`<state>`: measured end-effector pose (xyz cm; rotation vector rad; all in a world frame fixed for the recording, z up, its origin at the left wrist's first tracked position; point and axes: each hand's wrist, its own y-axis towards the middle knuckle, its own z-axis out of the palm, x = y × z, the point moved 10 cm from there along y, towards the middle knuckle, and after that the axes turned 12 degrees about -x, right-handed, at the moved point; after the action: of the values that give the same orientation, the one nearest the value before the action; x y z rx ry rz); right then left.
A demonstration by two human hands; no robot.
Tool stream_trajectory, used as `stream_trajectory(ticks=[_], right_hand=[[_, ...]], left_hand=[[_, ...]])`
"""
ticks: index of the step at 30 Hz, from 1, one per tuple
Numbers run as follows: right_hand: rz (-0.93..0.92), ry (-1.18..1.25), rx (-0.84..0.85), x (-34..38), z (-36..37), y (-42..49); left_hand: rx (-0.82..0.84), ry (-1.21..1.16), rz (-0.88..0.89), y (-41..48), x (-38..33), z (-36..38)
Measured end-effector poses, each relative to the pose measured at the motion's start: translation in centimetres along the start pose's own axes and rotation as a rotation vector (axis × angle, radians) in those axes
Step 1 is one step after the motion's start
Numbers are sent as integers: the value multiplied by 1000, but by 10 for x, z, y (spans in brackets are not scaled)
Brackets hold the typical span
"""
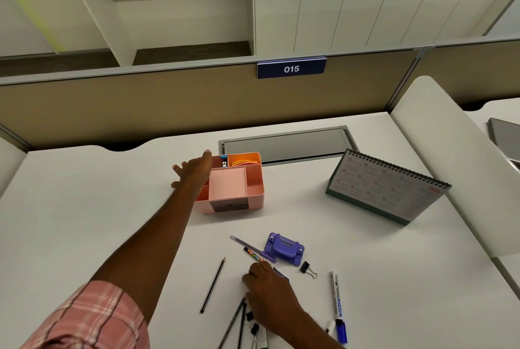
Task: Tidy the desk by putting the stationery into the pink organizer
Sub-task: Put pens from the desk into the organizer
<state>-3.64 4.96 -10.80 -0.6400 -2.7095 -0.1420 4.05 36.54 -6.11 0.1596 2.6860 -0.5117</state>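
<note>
Pink organizer: the pink organizer (pixel 255 203) sits mid-counter, far side of the loose stationery, its open compartments facing up.
Stationery: a purple pen (pixel 247 244) and a patterned pen (pixel 252 253) lie side by side, long axes running from far-left to near-right. A black pencil (pixel 213 285) lies apart to their left and a white marker (pixel 335 296) to the right.
Deciding relation: the stationery lies just beside the right hand, while the organizer lies away and to the left of it, under the left hand.
Right hand: the right hand (pixel 270 295) is curled knuckles-up over a small dark item (pixel 282 275); I cannot tell whether it pinches it or only touches it.
Left hand: the left hand (pixel 194 171) is spread flat at the organizer's left rim, holding nothing.
Judgement: the right hand seems better placed to pick up.
</note>
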Motion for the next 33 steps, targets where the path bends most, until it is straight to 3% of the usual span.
stream_trajectory(ticks=[8,11,14,16,18,22,25,33], right_hand=[[35,92,-24,-5,-8,-6],[144,242,0,-13,-15,-8],[219,310,-73,-28,-29,-10],[228,326,-126,-37,-36,-13],[248,346,-161,-47,-42,-16],[246,328,-184,-55,-48,-27],[254,317,-191,-61,-49,-43],[373,299,-89,-76,-41,-89]], left_hand=[[-69,-394,-3,-34,10,-23],[-197,-576,85,-71,19,-54],[-398,-648,174,-107,44,-80],[-439,-674,211,-134,61,-82],[-390,-696,252,-161,73,-73],[-139,-697,214,-201,109,-23],[8,-600,218,-226,131,16],[128,-435,310,-271,156,68]])
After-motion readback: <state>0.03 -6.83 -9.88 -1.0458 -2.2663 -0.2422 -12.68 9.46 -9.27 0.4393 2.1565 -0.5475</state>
